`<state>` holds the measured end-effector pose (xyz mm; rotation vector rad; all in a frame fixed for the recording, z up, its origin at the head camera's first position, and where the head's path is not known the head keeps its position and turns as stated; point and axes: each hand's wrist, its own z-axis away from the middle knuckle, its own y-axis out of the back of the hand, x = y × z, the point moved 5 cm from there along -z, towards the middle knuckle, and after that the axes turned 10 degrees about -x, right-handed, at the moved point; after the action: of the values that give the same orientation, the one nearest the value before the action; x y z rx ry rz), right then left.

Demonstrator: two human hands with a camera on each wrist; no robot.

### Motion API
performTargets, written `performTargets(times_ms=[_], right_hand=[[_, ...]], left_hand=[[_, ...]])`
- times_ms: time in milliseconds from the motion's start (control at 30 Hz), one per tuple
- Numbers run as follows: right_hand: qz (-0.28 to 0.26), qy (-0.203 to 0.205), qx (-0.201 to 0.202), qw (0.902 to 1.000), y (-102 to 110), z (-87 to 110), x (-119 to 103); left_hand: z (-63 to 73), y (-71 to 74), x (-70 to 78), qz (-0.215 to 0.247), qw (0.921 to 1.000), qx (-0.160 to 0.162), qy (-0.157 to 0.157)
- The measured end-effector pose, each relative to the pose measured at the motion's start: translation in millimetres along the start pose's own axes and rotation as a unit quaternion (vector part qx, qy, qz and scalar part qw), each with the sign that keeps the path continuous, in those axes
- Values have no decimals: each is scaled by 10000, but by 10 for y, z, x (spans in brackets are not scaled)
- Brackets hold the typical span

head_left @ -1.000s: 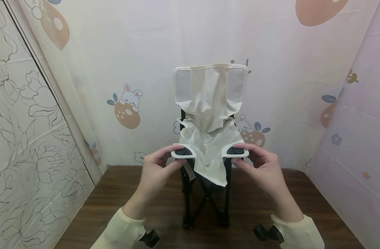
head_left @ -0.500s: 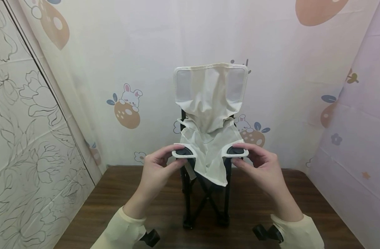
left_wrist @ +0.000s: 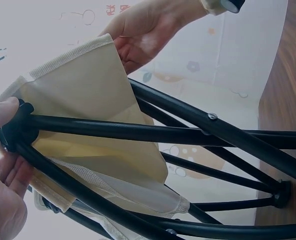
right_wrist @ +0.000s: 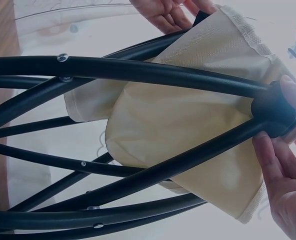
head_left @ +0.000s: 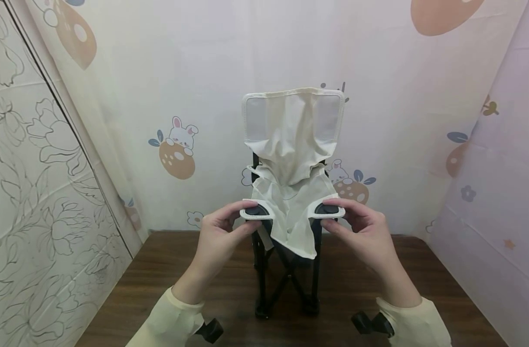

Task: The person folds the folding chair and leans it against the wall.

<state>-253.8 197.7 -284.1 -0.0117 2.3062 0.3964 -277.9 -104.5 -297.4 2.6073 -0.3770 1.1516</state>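
A small folding camping chair [head_left: 292, 120] stands upright, half folded, with cream fabric and black crossed legs [head_left: 289, 277]. Its seat fabric sags and creases in the middle. My left hand [head_left: 218, 236] pinches the seat's front left corner, fingers on top and thumb below, round the black corner joint [left_wrist: 20, 127]. At the front right corner, my right hand [head_left: 366, 236] has the same pinch on the other black joint [right_wrist: 274, 110]. In the wrist views the tubes run from these joints to riveted crossings, and the fabric's underside [right_wrist: 188, 145] hangs between them.
The chair's feet [head_left: 261, 308] rest on a dark brown wooden table [head_left: 182, 270]. Behind it hangs a pale curtain [head_left: 195, 72] printed with rabbits and carrots. A white panel with line-drawn flowers [head_left: 52, 231] stands at the left.
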Motion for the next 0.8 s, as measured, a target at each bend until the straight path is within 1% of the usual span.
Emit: performTargets(times_ms=[167, 467, 800], right_hand=[[30, -51, -8, 10000, 1, -4, 0], [45, -90, -26, 9999, -3, -14, -1], [49, -54, -27, 10000, -9, -22, -4]], left_hand=[[-6, -2, 0, -20, 10000, 1, -14], [-2, -5, 1, -20, 10000, -27, 63], [-14, -16, 8, 78, 9999, -63, 8]])
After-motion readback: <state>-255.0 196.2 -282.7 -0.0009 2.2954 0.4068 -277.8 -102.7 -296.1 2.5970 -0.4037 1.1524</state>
